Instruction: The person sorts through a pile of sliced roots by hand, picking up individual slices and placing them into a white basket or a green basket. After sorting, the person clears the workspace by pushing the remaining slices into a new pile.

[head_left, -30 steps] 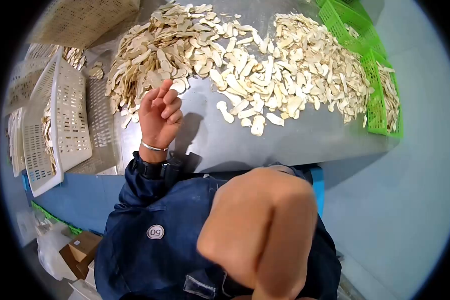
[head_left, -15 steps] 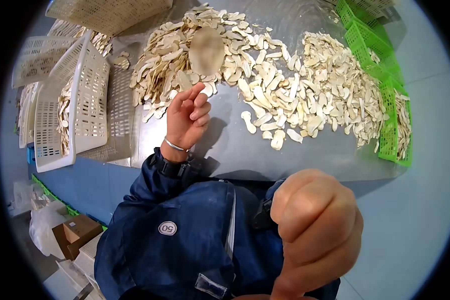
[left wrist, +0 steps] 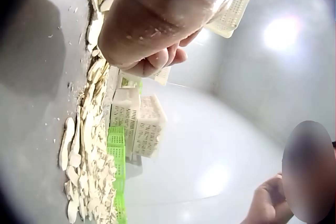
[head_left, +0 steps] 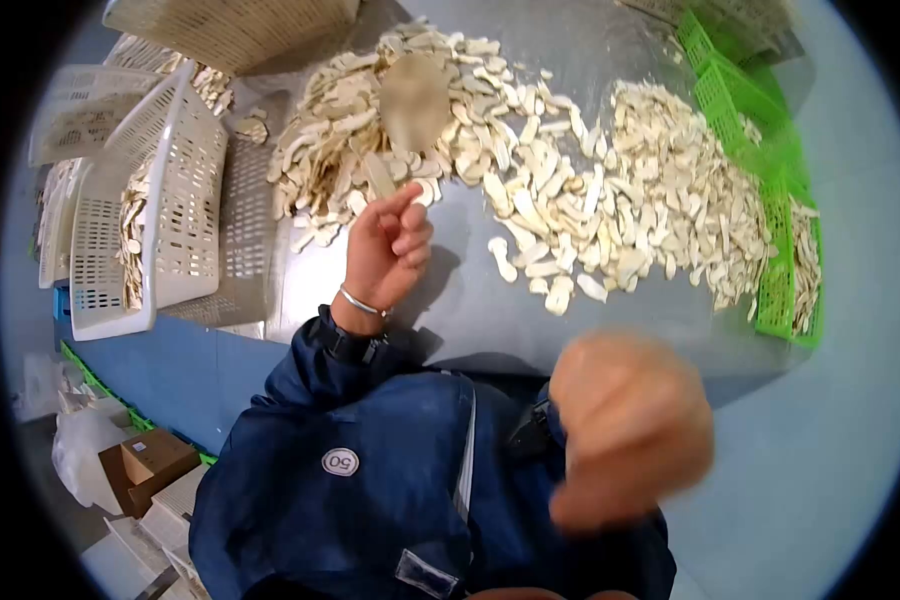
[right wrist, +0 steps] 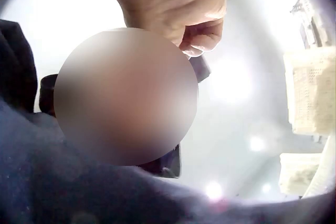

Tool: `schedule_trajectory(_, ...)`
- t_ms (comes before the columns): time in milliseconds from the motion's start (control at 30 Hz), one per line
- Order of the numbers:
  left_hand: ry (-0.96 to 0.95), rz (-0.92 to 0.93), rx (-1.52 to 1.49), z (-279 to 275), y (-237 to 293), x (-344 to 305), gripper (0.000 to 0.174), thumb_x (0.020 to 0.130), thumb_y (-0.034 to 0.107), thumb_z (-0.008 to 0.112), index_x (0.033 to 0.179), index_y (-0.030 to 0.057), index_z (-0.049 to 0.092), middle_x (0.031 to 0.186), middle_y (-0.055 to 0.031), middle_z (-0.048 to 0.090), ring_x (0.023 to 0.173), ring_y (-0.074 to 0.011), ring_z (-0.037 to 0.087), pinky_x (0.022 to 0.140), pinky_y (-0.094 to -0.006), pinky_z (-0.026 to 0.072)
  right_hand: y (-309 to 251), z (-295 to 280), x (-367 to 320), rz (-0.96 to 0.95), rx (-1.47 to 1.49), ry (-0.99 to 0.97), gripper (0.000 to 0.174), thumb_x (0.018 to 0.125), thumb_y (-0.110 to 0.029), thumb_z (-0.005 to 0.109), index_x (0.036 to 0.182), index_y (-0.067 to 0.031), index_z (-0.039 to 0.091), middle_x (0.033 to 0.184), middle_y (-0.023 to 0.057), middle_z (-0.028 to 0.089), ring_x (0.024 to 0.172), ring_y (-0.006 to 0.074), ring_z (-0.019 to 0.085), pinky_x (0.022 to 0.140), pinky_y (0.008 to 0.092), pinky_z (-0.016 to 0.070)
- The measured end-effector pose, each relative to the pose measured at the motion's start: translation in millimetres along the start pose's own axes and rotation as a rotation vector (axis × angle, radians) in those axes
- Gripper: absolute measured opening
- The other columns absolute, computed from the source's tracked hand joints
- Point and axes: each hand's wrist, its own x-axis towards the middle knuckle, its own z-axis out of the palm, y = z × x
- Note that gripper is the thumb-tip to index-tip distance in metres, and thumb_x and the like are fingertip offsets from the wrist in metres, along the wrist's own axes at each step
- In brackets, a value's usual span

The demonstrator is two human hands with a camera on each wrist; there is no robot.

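My left hand point(head_left: 388, 250) is held palm up over the near edge of a large pile of pale mushroom slices point(head_left: 330, 140). Its fingers are loosely bent, the index finger straighter, and nothing shows in them. The left wrist view has this hand point(left wrist: 152, 29) above the table beside the slices point(left wrist: 97, 166). My right hand point(head_left: 630, 430) is raised close to the head camera, blurred, with fingers curled in. Seen from the right wrist, that hand point(right wrist: 173, 3) is next to the blurred-out head, its fingertips tucked toward the palm and no object visible in them.
A second heap of smaller slices point(head_left: 670, 170) covers the right of the metal table point(head_left: 470, 325). Green baskets point(head_left: 790, 270) line the right edge. White perforated baskets point(head_left: 190, 200) with slices stand at left. A cardboard box point(head_left: 155, 465) sits lower left on the floor.
The head view has shifted, moving the scene rightward and down. My right hand has gone from the lower middle to the right, its fingers still curled. My left hand keeps nearly the same pose.
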Motion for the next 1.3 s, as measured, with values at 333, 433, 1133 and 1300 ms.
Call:
schedule_trajectory(333,-0.080,-0.106,-0.036,27.7,-11.6,30.7,0.021,0.099,0.022,0.049,0.110,0.0087,0.059,0.075,0.0023,0.049,0.054,-0.0067,0.039,0.044,-0.0198,0.0301,104.4,-27.0,-45.8,0.451,-0.401,0.376,0.015,0.082,0.002,0.074,0.087,-0.0035,0.061,0.072,-0.0027,0.055,0.061,0.0033,0.046,0.054,0.0200,0.0374)
schedule_trajectory(433,-0.132,-0.146,-0.042,36.1,-20.7,45.2,0.022,0.099,0.022,0.048,0.111,0.0082,0.060,0.075,0.0017,0.051,0.054,-0.0072,0.040,0.046,-0.0202,0.0319,113.0,-29.6,-52.6,0.522,-0.358,0.421,0.014,0.083,0.001,0.073,0.088,-0.0029,0.060,0.075,-0.0028,0.056,0.063,0.0026,0.046,0.057,0.0190,0.0386)
schedule_trajectory(1133,-0.213,-0.101,0.313,14.0,-45.1,55.9,0.017,0.097,0.016,0.061,0.110,0.0054,0.062,0.078,0.0051,0.052,0.061,-0.0038,0.040,0.053,-0.0190,0.0317,136.9,-45.9,-64.5,0.130,-1.239,0.137,0.025,0.069,-0.005,0.085,0.073,-0.0104,0.060,0.064,0.0025,0.052,0.055,0.0190,0.050,0.048,0.0314,0.0382)
schedule_trajectory(1300,-0.311,-0.071,0.485,21.9,-43.4,48.0,0.021,0.096,0.018,0.063,0.110,0.0024,0.064,0.079,0.0033,0.056,0.062,-0.0040,0.041,0.055,-0.0196,0.0337,138.7,-48.7,-68.1,0.089,-1.191,0.071,0.026,0.067,-0.006,0.085,0.072,-0.0109,0.060,0.064,0.0020,0.053,0.055,0.0194,0.052,0.047,0.0316,0.0386)
